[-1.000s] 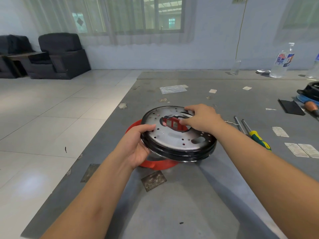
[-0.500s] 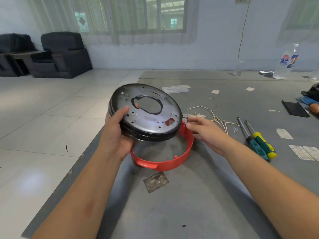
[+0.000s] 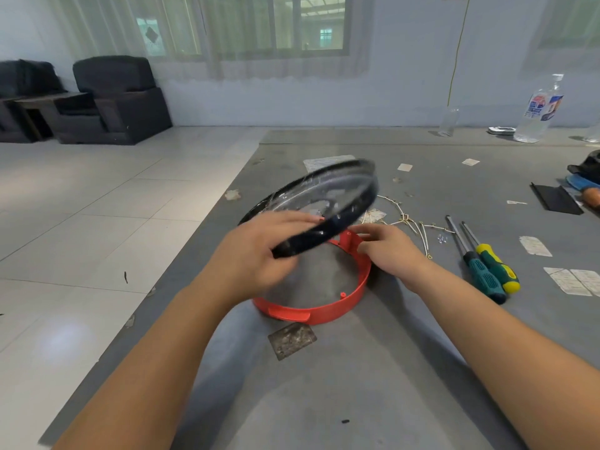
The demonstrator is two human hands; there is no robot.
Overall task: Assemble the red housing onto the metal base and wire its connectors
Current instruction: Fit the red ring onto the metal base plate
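Metal base (image 3: pixel 324 196) tilts in the left hand's (image 3: pixel 256 251) grip; right hand (image 3: pixel 389 251), fingers relaxed, touches red housing (image 3: pixel 324 311).

round metal base with black rim (image 3: pixel 328 203): bare silvery metal face, glossy black rim, motion-blurred
red ring-shaped plastic housing (image 3: pixel 328 311): smooth moulded plastic, slight sheen
grey worktop mat (image 3: pixel 324 401): matt, scuffed, stained patches
two screwdrivers with green and yellow grips (image 3: pixel 487 271): shiny steel shafts, rubbery-looking handles
clear bottle with label (image 3: pixel 537 115): transparent plastic, paper label
white floor tiles (image 3: pixel 81 222): glossy, reflective
dark armchair (image 3: pixel 113 99): matt upholstery, cloth or leather unclear
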